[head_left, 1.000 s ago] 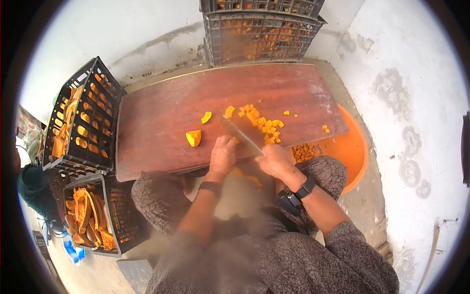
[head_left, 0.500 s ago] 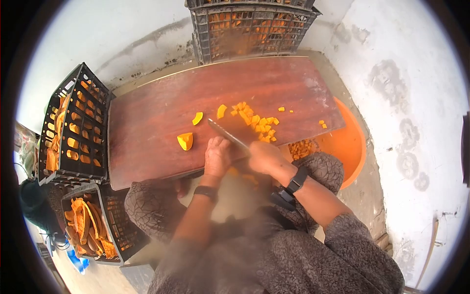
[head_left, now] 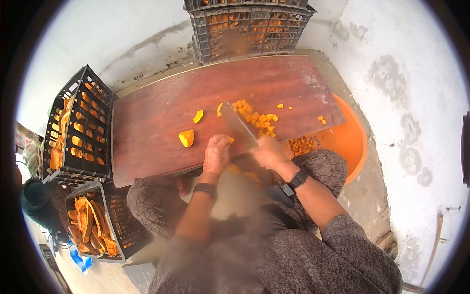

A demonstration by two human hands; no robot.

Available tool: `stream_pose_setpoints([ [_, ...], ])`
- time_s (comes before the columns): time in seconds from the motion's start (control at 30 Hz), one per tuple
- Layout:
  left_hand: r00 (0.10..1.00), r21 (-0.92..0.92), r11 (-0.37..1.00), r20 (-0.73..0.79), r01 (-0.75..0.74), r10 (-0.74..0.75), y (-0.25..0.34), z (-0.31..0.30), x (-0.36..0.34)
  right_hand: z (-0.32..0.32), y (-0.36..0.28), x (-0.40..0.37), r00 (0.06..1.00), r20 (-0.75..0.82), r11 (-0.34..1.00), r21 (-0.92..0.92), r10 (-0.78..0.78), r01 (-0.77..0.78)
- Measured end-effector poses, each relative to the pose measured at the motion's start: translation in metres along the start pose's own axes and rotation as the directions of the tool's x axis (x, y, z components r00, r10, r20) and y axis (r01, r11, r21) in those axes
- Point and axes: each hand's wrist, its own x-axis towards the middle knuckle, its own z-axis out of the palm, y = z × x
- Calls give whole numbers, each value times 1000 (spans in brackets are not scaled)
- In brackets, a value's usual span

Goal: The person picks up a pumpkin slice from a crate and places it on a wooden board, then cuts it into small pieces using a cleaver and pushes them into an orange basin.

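Note:
My right hand (head_left: 270,153) is wrapped round the handle of a knife (head_left: 241,124), its broad blade slanting up and left over the board. Under the curled fingers of my left hand (head_left: 216,155), at the near edge of the board, a small orange pumpkin piece (head_left: 230,140) shows; the rest of it is hidden. Just right of the blade lie diced pumpkin cubes (head_left: 255,117). A thin pumpkin slice (head_left: 219,110) is beside the blade tip. Farther left rest a pumpkin chunk (head_left: 186,138) and a smaller wedge (head_left: 198,116).
The red-brown board (head_left: 156,117) spans my knees. An orange tub (head_left: 356,142) with diced pieces sits below its right end. Black crates of pumpkin stand at the left (head_left: 81,127), lower left (head_left: 122,220) and far side (head_left: 249,34). White walls close in behind and right.
The knife has swung slightly right, away from my left fingers, and more of its blade face shows. An orange piece now shows at my left fingertips.

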Motion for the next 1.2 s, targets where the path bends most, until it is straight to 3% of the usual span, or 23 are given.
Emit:
stream_pose_setpoints([
  [0.03,1000,1,1000,0,-1,1,-1,1,-1,2,3,1,992,-76,990,-107,-96,88],
  [0.17,998,44,997,-16,-58,59,-2,1,-1,-6,0,-14,985,-41,974,-159,-168,159],
  [0.23,997,86,994,-10,-73,74,1,-2,-1,-3,-4,-22,950,-100,907,-340,-297,248],
  [0.53,990,87,987,-28,-133,136,-2,1,-1,-3,-23,-31,967,-1,890,-392,-256,235],
  [0.87,996,30,998,-68,-56,58,0,3,2,2,-31,-13,977,63,872,-443,-204,211],
  [1.03,997,60,996,-45,59,-57,2,7,11,13,-31,0,964,-20,865,-445,-266,230],
  [1.1,994,-9,1000,-104,-20,18,7,6,11,7,-34,5,973,17,872,-440,-231,215],
  [1.2,997,-8,999,-64,-43,42,6,9,10,-7,-44,5,984,60,897,-405,-167,177],
])
